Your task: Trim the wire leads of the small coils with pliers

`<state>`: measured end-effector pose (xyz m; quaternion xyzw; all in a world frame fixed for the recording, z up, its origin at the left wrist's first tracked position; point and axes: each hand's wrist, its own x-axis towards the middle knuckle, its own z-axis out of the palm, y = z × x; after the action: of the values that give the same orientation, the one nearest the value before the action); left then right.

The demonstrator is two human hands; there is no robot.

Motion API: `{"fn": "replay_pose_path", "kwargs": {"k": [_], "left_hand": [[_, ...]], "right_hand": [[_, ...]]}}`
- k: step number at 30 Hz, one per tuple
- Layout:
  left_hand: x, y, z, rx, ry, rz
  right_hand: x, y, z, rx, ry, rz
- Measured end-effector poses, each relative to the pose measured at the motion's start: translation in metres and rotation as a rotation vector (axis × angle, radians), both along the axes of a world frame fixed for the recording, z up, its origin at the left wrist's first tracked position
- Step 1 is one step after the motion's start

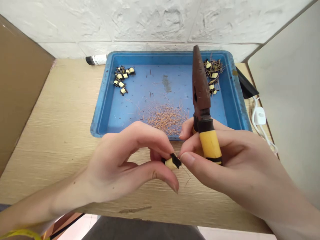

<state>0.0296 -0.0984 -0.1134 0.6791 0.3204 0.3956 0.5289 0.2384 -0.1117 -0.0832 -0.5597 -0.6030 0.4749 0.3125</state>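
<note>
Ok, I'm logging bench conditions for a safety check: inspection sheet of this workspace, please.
Surface: pale wood-grain tabletop, lightly marked.
Job's things: small yellow-and-black component; rusty long-nose pliers with yellow handle; blue plastic tray holding a left pile and a right pile of similar parts.
Clutter: orange wire offcuts in the tray; white marker behind it.
Hands: left hand pinches the component; right hand grips the pliers.
Cables: white cord with inline switch, at right.
Surroundings: white brick wall, brown cardboard panel left, pale panel right.

Blue tray (pixel 101 100), marker (pixel 96 60), white cord (pixel 260 117)
</note>
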Motion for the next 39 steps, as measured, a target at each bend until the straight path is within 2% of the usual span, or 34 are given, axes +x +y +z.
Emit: {"fn": "replay_pose_path", "kwargs": {"k": [6,11,16,21,26,29,35,39], "left_hand": [[-0.002,0.002,0.009,-0.051,0.067,0.01],[-0.003,0.006,0.015,-0.08,0.171,-0.089],[-0.004,0.011,0.017,-0.078,0.111,-0.148],[-0.005,0.016,0.019,-0.036,0.171,-0.235],[-0.006,0.016,0.022,0.027,0.237,-0.256],[-0.006,0.014,0.018,-0.011,0.226,-0.248],[-0.008,0.005,-0.001,-0.032,0.143,-0.171],[-0.011,0.003,-0.004,0.021,0.157,-0.157]], "right_hand": [[0.001,-0.003,0.002,0.014,-0.008,0.021],[0.002,-0.007,-0.001,0.052,-0.122,0.033],[0.001,-0.011,-0.004,0.058,-0.222,0.02],[-0.001,-0.01,-0.001,0.03,-0.2,0.03],[0.001,-0.005,0.001,0.04,-0.09,0.08],[0.001,-0.003,0.002,0.053,-0.087,0.092],[-0.002,-0.002,0.002,0.037,-0.083,0.059],[0.0,-0.004,0.0,0.012,-0.059,0.036]]}}
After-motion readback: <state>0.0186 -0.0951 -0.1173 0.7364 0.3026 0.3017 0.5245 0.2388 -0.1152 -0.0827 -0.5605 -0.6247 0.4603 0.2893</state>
